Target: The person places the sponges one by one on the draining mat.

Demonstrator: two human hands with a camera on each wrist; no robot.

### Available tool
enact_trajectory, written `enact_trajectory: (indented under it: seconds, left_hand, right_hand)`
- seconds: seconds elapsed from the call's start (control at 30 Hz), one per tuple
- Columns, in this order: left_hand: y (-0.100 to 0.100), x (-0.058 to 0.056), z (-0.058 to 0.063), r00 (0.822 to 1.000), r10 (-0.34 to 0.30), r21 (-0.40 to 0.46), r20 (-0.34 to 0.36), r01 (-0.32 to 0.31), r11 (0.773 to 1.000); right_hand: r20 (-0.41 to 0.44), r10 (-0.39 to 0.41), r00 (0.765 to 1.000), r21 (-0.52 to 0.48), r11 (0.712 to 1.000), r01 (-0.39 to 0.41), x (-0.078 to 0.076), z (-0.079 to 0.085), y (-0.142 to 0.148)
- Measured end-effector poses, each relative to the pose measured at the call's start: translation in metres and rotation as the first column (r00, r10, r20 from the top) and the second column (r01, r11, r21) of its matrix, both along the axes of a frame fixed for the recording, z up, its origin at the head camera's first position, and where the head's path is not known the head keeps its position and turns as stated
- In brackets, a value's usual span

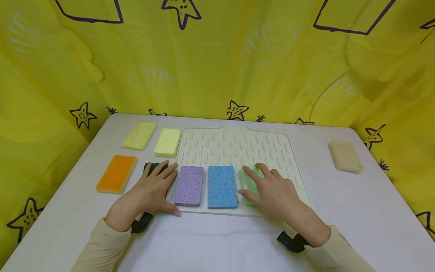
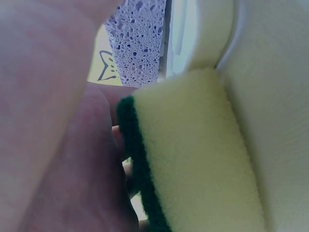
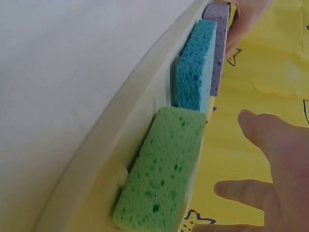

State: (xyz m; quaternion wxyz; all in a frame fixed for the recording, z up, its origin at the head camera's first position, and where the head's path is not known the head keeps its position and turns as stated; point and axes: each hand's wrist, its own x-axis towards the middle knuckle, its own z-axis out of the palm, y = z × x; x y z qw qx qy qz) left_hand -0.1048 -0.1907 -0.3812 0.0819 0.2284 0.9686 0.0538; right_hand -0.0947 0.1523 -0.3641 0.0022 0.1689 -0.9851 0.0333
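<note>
My left hand (image 1: 149, 190) lies over a scouring sponge with a dark green top (image 1: 154, 166), fingers spread and fairly straight. The left wrist view shows that sponge's yellow side (image 2: 193, 154) below the hand. Much of it is hidden from above. A purple sponge (image 1: 189, 187) and a blue sponge (image 1: 222, 187) lie side by side on the cream ridged mat (image 1: 234, 145). My right hand (image 1: 276, 192) hovers over a light green sponge (image 1: 250, 183) on the same mat. In the right wrist view, its spread fingers are apart from the green sponge (image 3: 164, 169).
An orange-topped sponge (image 1: 116, 174) lies at the left, with two pale yellow sponges, one speckled (image 1: 139, 136) and one plain (image 1: 168, 142), behind it. A beige sponge (image 1: 345, 157) sits at the far right. A yellow curtain (image 1: 217, 56) hangs around the white table (image 1: 204, 241).
</note>
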Motion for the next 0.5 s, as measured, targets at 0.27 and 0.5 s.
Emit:
enact_trajectory:
  seconds: [0.27, 0.5]
  left_hand:
    - [0.0, 0.0, 0.0, 1.0, -0.006, 0.003, -0.012, 0.006, 1.0]
    - [0.001, 0.0, 0.0, 1.0, 0.003, -0.001, -0.001, -0.003, 1.0]
  right_hand:
    - [-0.01, -0.043, 0.999, -0.075, 0.996, 0.042, -0.01, 0.009, 0.019]
    - [-0.052, -0.077, 0.996, -0.109, 0.991, 0.071, -0.02, 0.02, 0.038]
